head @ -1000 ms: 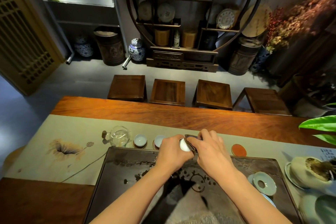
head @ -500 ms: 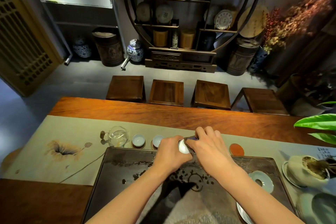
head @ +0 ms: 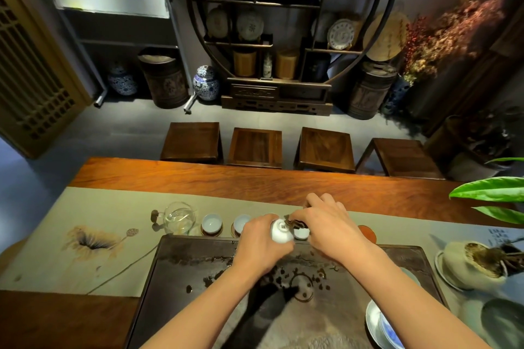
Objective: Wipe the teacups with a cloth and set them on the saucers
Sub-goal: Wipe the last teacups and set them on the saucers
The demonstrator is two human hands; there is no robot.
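Note:
My left hand [head: 262, 244] grips a small white teacup [head: 280, 231], tipped so its foot faces me, above the far edge of the dark tea tray [head: 181, 272]. My right hand [head: 330, 225] pinches a dark brown cloth [head: 295, 222] against the cup's base. Two pale teacups [head: 211, 223] [head: 241, 222] stand on brown saucers on the table runner to the left. Another cup [head: 301, 233] shows just under my hands. A bare orange-brown saucer [head: 367, 232] lies to the right of my right hand.
A glass pitcher [head: 179, 217] stands left of the cups. A pot plant [head: 473, 263] and a white-and-blue lidded bowl [head: 380, 326] sit at the right. Several wooden stools line the table's far side. A green leaf [head: 490, 190] hangs in at the right.
The cup has turned in my left hand so its foot now faces me. My right hand has slid the cloth up over the base. The view has shifted slightly.

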